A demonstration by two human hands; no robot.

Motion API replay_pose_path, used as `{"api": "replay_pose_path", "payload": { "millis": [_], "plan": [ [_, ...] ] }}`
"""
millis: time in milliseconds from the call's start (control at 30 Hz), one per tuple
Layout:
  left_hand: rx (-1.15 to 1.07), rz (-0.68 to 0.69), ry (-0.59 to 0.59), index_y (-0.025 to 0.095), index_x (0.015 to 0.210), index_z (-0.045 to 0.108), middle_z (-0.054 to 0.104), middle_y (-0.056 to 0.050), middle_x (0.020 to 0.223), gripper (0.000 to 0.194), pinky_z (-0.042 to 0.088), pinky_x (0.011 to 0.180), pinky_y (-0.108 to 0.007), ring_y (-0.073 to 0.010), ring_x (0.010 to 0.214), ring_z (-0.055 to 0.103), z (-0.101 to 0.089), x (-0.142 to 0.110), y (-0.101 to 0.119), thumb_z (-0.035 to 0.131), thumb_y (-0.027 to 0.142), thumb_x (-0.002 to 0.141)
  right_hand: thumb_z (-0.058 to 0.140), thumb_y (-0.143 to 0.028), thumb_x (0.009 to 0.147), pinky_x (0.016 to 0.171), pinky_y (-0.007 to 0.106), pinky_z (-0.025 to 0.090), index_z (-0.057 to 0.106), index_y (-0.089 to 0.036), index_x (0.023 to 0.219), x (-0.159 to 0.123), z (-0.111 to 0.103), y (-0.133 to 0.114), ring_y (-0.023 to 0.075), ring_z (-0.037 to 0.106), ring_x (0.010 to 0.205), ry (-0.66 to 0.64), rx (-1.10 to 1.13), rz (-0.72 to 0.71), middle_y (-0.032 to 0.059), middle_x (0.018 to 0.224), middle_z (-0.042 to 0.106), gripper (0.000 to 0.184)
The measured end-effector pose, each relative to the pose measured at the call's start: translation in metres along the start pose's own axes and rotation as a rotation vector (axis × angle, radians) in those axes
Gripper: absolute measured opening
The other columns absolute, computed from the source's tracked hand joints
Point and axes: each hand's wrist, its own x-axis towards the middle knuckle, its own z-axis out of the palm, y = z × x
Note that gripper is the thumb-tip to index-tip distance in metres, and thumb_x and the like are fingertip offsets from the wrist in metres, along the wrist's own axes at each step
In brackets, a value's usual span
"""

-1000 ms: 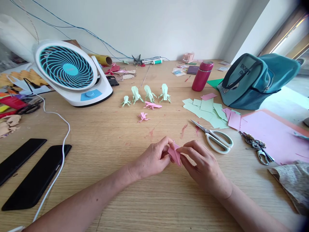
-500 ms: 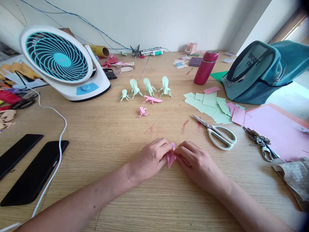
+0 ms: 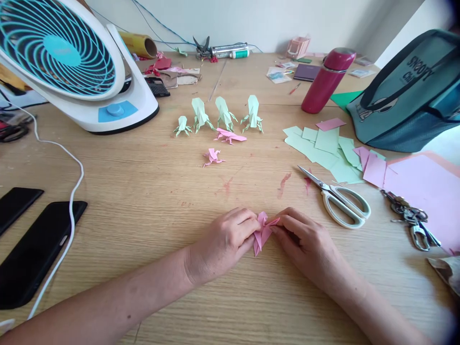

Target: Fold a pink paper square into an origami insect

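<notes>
A partly folded pink origami paper (image 3: 262, 234) lies low over the wooden table between my hands, one pointed end toward me. My left hand (image 3: 230, 235) pinches its left side, fingers closed on the paper. On the right side, my right hand (image 3: 302, 237) grips a narrow pink flap between thumb and fingertips. The fingers hide part of the folds. Farther off stand several light green origami insects, among them a large one (image 3: 253, 113) on the right. In front of them are a long pink origami insect (image 3: 230, 136) and a small pink one (image 3: 213, 156).
Scissors (image 3: 336, 199) lie to the right, near green and pink paper pieces (image 3: 325, 146) and keys (image 3: 411, 218). A red flask (image 3: 327, 81) and a teal bag (image 3: 398, 96) stand behind. At left are a fan (image 3: 118, 110), a white cable (image 3: 74, 191) and black flat objects (image 3: 39, 254).
My right hand has drawn slightly away to the right, and a narrow flap now sticks out sideways from the pink paper. The camera view has moved closer.
</notes>
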Motion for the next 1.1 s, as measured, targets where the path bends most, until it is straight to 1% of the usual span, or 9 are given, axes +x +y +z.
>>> {"api": "replay_pose_path", "payload": {
  "millis": [133, 200, 367, 500, 633, 733, 900, 1033, 1100],
  "plan": [
    [0.053, 0.027, -0.007, 0.016, 0.103, 0.067, 0.067, -0.006, 0.096, 0.019, 0.051, 0.089, -0.029, -0.0166, 0.092, 0.063, -0.002, -0.001, 0.002, 0.049, 0.021, 0.101, 0.057, -0.022, 0.095, 0.058, 0.027, 0.041, 0.06, -0.021, 0.082, 0.002, 0.0, 0.001, 0.0137, 0.053, 0.061, 0.033, 0.011, 0.051, -0.0001, 0.071, 0.058, 0.013],
    [0.061, 0.024, 0.021, 0.016, 0.104, 0.066, 0.067, -0.006, 0.096, 0.019, 0.052, 0.089, -0.029, -0.016, 0.091, 0.063, -0.002, -0.001, 0.003, 0.048, 0.02, 0.101, 0.057, -0.02, 0.095, 0.06, 0.026, 0.041, 0.061, -0.021, 0.084, 0.002, -0.001, 0.001, 0.0135, 0.054, 0.064, 0.0, 0.049, 0.063, 0.0005, 0.074, 0.059, 0.012],
    [0.071, 0.01, 0.058, 0.014, 0.118, 0.062, 0.065, -0.006, 0.097, 0.024, 0.055, 0.086, -0.03, -0.015, 0.091, 0.063, -0.001, -0.001, 0.004, 0.046, 0.018, 0.102, 0.052, -0.02, 0.098, 0.061, 0.025, 0.041, 0.062, -0.021, 0.084, 0.004, -0.004, 0.0, 0.0137, 0.055, 0.068, -0.085, 0.116, 0.087, 0.0025, 0.081, 0.061, 0.017],
    [0.095, 0.02, 0.044, 0.014, 0.113, 0.064, 0.064, -0.006, 0.096, 0.024, 0.056, 0.085, -0.03, -0.0149, 0.09, 0.063, -0.002, 0.001, 0.004, 0.043, 0.018, 0.102, 0.054, -0.021, 0.098, 0.058, 0.025, 0.04, 0.06, -0.021, 0.085, 0.004, -0.006, 0.001, 0.0124, 0.051, 0.062, -0.076, 0.13, 0.115, -0.0001, 0.075, 0.058, 0.014],
    [0.148, 0.035, 0.038, 0.012, 0.118, 0.062, 0.064, -0.007, 0.096, 0.025, 0.057, 0.084, -0.03, -0.0155, 0.089, 0.062, -0.003, 0.001, 0.005, 0.043, 0.016, 0.102, 0.052, -0.02, 0.098, 0.059, 0.024, 0.041, 0.059, -0.021, 0.083, 0.005, -0.008, 0.003, 0.0123, 0.054, 0.065, -0.092, 0.139, 0.078, 0.0004, 0.077, 0.059, 0.016],
    [0.139, 0.037, 0.04, 0.011, 0.116, 0.063, 0.063, -0.007, 0.095, 0.025, 0.057, 0.084, -0.029, -0.0151, 0.089, 0.063, -0.003, 0.0, 0.005, 0.043, 0.016, 0.102, 0.054, -0.02, 0.098, 0.06, 0.025, 0.043, 0.061, -0.021, 0.086, 0.005, -0.008, 0.004, 0.0124, 0.056, 0.068, -0.108, 0.14, 0.081, 0.0004, 0.079, 0.061, 0.014],
    [0.13, 0.022, 0.019, 0.015, 0.117, 0.062, 0.061, -0.007, 0.1, 0.024, 0.057, 0.086, -0.032, -0.0163, 0.094, 0.062, -0.001, -0.001, 0.003, 0.047, 0.012, 0.099, 0.061, -0.025, 0.095, 0.062, 0.024, 0.047, 0.063, -0.023, 0.097, 0.003, -0.003, 0.005, 0.0115, 0.06, 0.067, -0.028, 0.144, 0.181, -0.0017, 0.081, 0.067, 0.003],
    [0.123, 0.019, 0.004, 0.014, 0.119, 0.06, 0.061, -0.007, 0.101, 0.024, 0.057, 0.087, -0.031, -0.0162, 0.095, 0.062, -0.002, 0.0, 0.003, 0.052, 0.01, 0.097, 0.064, -0.025, 0.092, 0.057, 0.023, 0.048, 0.062, -0.024, 0.105, 0.003, 0.001, 0.005, 0.0113, 0.059, 0.064, 0.039, 0.148, 0.226, -0.0019, 0.08, 0.067, 0.012],
    [0.115, 0.025, 0.005, 0.013, 0.114, 0.06, 0.062, -0.006, 0.099, 0.02, 0.056, 0.085, -0.029, -0.0155, 0.092, 0.061, -0.003, 0.0, 0.003, 0.055, 0.008, 0.095, 0.063, -0.024, 0.092, 0.057, 0.023, 0.048, 0.059, -0.024, 0.111, 0.003, 0.003, 0.004, 0.0114, 0.059, 0.064, 0.043, 0.182, 0.245, -0.002, 0.082, 0.066, 0.019]
  ]
}}
